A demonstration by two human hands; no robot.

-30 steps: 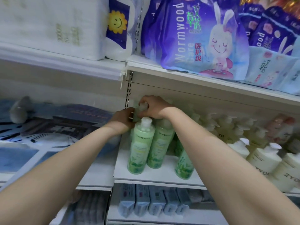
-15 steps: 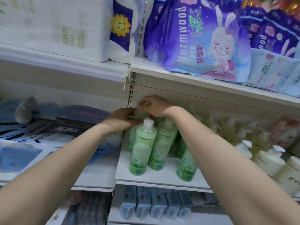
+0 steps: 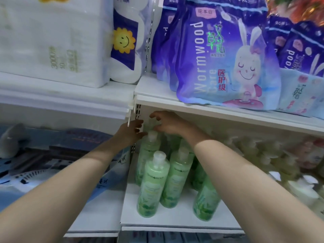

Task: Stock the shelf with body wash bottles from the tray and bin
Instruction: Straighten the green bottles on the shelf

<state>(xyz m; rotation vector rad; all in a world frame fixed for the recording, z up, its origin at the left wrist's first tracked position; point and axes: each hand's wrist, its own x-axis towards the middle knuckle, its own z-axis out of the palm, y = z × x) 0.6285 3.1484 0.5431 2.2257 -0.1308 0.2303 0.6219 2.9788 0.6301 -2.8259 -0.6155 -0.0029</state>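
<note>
Nearest, at 6 o'clock, the white shelf (image 3: 175,223) carries green body wash bottles: a front bottle (image 3: 152,185) stands upright with a second bottle (image 3: 177,179) just beside it at its 3 o'clock, and a third bottle (image 3: 205,202) is partly hidden behind the right forearm. Farther back, a rear bottle (image 3: 149,149) stands at 12 o'clock from the front one. The left hand (image 3: 130,131) touches its cap with a narrow, curled grip; whether it holds the cap is unclear. The right hand (image 3: 169,123) hovers above, grip wide, fingers spread. Beyond, at 1 o'clock, a purple Wormwood pack (image 3: 226,60) sits on the upper shelf (image 3: 154,88).
</note>
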